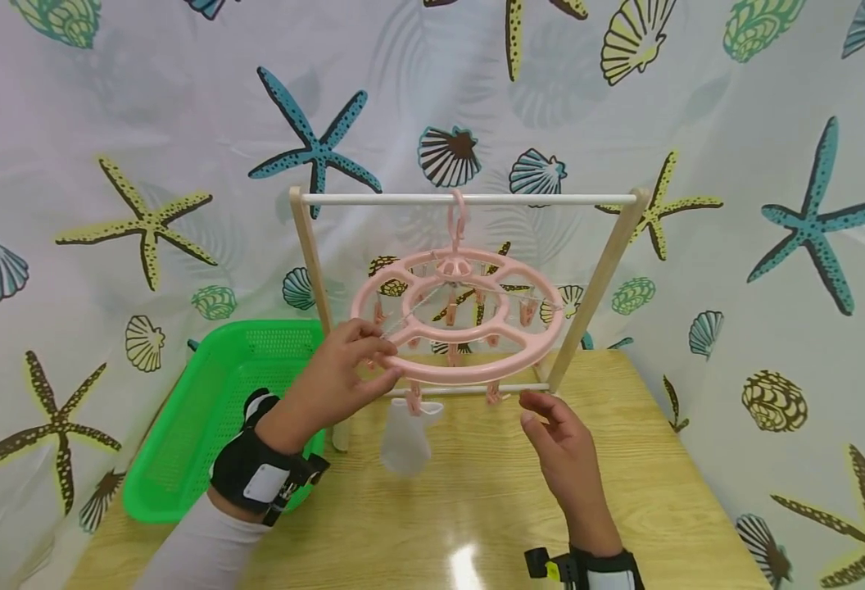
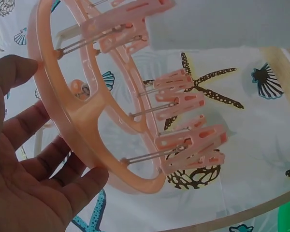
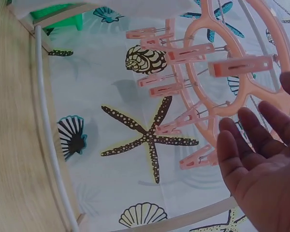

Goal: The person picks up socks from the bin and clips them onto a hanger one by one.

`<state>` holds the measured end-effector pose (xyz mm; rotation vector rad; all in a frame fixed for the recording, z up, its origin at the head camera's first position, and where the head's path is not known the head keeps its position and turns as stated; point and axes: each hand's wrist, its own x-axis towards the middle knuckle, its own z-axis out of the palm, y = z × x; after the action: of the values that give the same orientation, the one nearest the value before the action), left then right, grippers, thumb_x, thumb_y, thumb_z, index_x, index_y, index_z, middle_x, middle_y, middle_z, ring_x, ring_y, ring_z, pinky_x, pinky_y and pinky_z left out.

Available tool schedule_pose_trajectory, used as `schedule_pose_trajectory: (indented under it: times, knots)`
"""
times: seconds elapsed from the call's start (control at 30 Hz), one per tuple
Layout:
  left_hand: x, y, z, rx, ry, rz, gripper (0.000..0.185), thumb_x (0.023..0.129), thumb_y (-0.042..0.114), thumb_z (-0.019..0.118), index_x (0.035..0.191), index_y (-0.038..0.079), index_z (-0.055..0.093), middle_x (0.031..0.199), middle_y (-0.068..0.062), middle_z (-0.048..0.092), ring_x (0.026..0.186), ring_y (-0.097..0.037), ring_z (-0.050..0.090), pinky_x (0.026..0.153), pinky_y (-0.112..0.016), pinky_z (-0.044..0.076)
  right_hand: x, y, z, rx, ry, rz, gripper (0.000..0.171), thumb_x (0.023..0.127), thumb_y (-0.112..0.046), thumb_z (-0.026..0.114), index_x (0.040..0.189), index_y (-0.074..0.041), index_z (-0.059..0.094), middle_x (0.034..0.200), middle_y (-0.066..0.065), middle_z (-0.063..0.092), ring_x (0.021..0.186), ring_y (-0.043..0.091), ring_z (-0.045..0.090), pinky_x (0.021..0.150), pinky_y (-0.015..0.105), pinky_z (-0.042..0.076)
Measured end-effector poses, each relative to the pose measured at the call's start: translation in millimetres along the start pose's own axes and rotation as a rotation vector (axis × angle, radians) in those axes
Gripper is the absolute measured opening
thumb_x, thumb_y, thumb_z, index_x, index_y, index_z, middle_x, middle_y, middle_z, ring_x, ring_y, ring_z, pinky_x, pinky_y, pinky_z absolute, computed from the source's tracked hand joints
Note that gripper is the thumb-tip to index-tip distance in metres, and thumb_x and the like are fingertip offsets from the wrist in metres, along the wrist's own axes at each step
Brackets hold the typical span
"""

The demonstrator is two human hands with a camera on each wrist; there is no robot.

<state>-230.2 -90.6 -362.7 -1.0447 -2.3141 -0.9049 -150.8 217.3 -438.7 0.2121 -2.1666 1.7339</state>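
A pink round clip hanger (image 1: 469, 373) hangs by its hook from the white bar of a wooden stand, with several pink clothespins (image 1: 453, 311) dangling under it. My left hand (image 1: 347, 365) holds the rim at its near left, thumb on one side and fingers on the other. From a front clip hangs a small white cloth piece (image 1: 405, 438), which also shows at the top of the left wrist view. My right hand (image 1: 565, 455) is just off the front right of the rim, its fingers loosely bent and holding nothing, near a clothespin (image 1: 495, 393).
The stand has a white top bar (image 1: 373, 199) and wooden legs (image 1: 602, 279). At the left, a green basket (image 1: 167, 459) stands on the wooden table (image 1: 373, 533). Behind hangs a white curtain (image 1: 241, 246) printed with starfish and shells.
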Motion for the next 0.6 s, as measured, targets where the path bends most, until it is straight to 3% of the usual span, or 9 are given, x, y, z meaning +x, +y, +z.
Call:
schedule_pose_trajectory:
  times: [0.23, 0.43, 0.6]
  knots:
    - [6.5, -10.4, -8.3, -0.071, -0.034, 0.001, 0.013, 0.085, 0.013, 0.077, 0.094, 0.006, 0.073, 0.106, -0.011, 0.058, 0.096, -0.026, 0.055, 0.079, -0.042, 0.052, 17.0, -9.7, 4.2, -0.044, -0.178, -0.044, 0.040, 0.098, -0.008, 0.062, 0.136, 0.000, 0.054, 0.133, 0.014, 0.056, 0.124, 0.030, 0.052, 0.091, 0.023, 0.048]
    - [8.2, -14.6, -12.2, -0.058, -0.091, -0.019, 0.011, 0.087, 0.018, 0.073, 0.092, 0.008, 0.071, 0.105, -0.008, 0.056, 0.094, -0.024, 0.054, 0.081, -0.041, 0.050, 27.5, -13.4, 14.3, -0.056, -0.255, -0.070, 0.042, 0.097, -0.010, 0.064, 0.137, -0.007, 0.053, 0.128, 0.011, 0.058, 0.116, 0.028, 0.056, 0.091, 0.035, 0.051]
    - [10.2, -18.8, -13.4, -0.045, -0.134, -0.018, 0.011, 0.088, 0.020, 0.072, 0.092, 0.010, 0.069, 0.103, -0.005, 0.055, 0.093, -0.021, 0.052, 0.081, -0.039, 0.048, 33.7, -15.8, 21.8, -0.036, -0.291, -0.072, 0.040, 0.096, -0.010, 0.066, 0.134, -0.007, 0.054, 0.121, 0.009, 0.060, 0.112, 0.025, 0.057, 0.093, 0.035, 0.049]
